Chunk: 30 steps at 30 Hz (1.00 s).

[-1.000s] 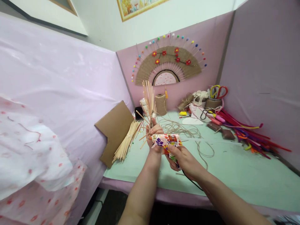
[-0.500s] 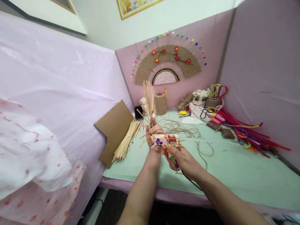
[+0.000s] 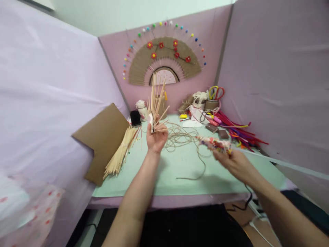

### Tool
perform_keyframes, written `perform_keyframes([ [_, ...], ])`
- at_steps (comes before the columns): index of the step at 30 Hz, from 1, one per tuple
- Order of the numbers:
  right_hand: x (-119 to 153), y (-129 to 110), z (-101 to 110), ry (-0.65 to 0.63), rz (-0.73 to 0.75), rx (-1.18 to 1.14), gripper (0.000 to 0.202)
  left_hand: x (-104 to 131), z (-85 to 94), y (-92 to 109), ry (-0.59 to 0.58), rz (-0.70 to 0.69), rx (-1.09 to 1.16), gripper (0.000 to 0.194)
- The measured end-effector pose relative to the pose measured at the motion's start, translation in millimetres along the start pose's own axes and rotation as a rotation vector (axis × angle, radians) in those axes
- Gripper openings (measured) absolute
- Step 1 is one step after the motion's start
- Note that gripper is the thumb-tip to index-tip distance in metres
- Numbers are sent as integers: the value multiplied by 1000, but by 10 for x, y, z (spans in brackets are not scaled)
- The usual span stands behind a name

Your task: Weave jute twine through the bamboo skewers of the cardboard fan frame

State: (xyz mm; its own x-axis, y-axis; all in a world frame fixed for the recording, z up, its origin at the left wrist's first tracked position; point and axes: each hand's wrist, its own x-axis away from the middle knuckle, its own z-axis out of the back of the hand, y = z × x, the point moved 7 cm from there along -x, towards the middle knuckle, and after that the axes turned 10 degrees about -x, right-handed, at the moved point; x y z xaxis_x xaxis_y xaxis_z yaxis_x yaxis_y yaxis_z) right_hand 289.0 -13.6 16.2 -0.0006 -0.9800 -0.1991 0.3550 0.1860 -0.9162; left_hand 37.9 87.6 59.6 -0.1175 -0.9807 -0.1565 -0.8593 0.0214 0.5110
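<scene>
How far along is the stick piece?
Looks done: sticks fan out from the small white-faced piece. In hand: that piece in the left hand, glue gun in the right hand, apart from it. Possibly left: more from the stick bundle on the table; can't tell if the loose twine goes in.

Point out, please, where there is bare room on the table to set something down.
The green table has a bare patch between the stick bundle and left forearm, and a wider one along the front edge, right of that forearm, nearer than the twine. Twine crowds the middle; the back and the pipe cleaners' side are crowded too.
</scene>
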Motion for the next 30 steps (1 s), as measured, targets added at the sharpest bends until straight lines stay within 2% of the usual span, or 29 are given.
perform_keyframes([
  [2, -31, 238, 472, 130, 43, 354, 36, -81, 13, -103, 2, 74, -40, 33],
  [5, -80, 633, 741, 8, 24, 718, 41, -163, 59, -241, -23, 159, -88, 38],
  [8, -109, 953, 740, -148, 26, 896, 39, -195, 152, -329, -28, 221, -121, 39],
  [10, -113, 1058, 700, -213, 62, 962, 40, -199, 232, -366, -12, 249, -145, 38],
  [12, -97, 1050, 686, -223, 76, 1020, 44, -204, 322, -401, 15, 274, -169, 38],
  [14, -50, 879, 684, -136, 72, 1061, 48, -213, 408, -441, 39, 298, -185, 37],
  [16, 44, 546, 578, 6, 116, 1025, 48, -225, 482, -478, 57, 313, -197, 36],
  [17, 109, 355, 437, 42, 174, 958, 43, -230, 514, -492, 65, 315, -203, 36],
  [18, 180, 183, 223, 19, 245, 859, 37, -233, 539, -503, 70, 316, -208, 36],
  [20, 314, -7, -351, -191, 316, 634, 27, -228, 567, -521, 65, 324, -202, 35],
  [22, 398, -22, -849, -313, 300, 519, 21, -211, 571, -531, 46, 342, -170, 33],
  [24, 406, 70, -1144, -318, 267, 467, 9, -191, 573, -531, 33, 366, -134, 31],
  [25, 393, 125, -1218, -310, 251, 428, 7, -183, 577, -531, 28, 378, -127, 31],
  [27, 341, 191, -1207, -240, 218, 281, 12, -178, 580, -525, 11, 387, -130, 30],
  [30, 236, 202, -929, 24, 89, -101, 10, -177, 569, -537, -31, 394, -142, 27],
])
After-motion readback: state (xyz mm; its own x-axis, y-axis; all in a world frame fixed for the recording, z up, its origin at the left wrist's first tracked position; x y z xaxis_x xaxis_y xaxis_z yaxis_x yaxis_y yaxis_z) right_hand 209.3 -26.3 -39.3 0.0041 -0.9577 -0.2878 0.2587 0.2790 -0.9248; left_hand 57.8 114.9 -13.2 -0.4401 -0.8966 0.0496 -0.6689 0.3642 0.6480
